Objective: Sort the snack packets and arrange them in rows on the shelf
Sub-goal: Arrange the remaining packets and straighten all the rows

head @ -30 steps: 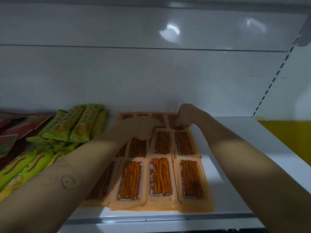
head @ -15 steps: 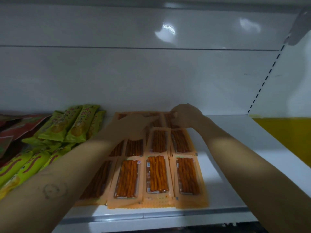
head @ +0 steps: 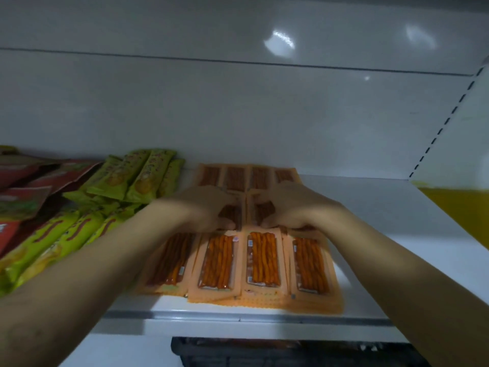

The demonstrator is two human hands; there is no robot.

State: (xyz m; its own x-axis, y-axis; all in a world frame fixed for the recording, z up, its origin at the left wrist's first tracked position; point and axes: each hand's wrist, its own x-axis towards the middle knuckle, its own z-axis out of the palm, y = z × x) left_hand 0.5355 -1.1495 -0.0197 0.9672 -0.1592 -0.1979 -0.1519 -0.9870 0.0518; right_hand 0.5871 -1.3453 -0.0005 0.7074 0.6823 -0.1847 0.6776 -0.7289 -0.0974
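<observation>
Orange packets of thin snack sticks lie flat on the white shelf [head: 397, 221] in three rows: a front row [head: 264, 258], a middle row [head: 232, 215] and a back row [head: 234, 178] against the rear wall. My left hand [head: 209, 207] lies palm down on the left half of the middle row. Over the right half lies my right hand [head: 293, 205]. The fingers of both point inward and the thumbs sit at the packets' near edge. Both hands are blurred and hide most of the middle row.
Green packets [head: 143, 176] are stacked left of the orange ones, with yellow-green packets [head: 53, 242] in front and red packets [head: 31, 181] further left. The shelf's front lip [head: 238, 317] runs below the packets. A dark basket [head: 291, 353] sits underneath. A yellow panel [head: 460, 207] stands at right.
Both hands have come back from the back row to the middle row and spread flat over it. The back row is now uncovered.
</observation>
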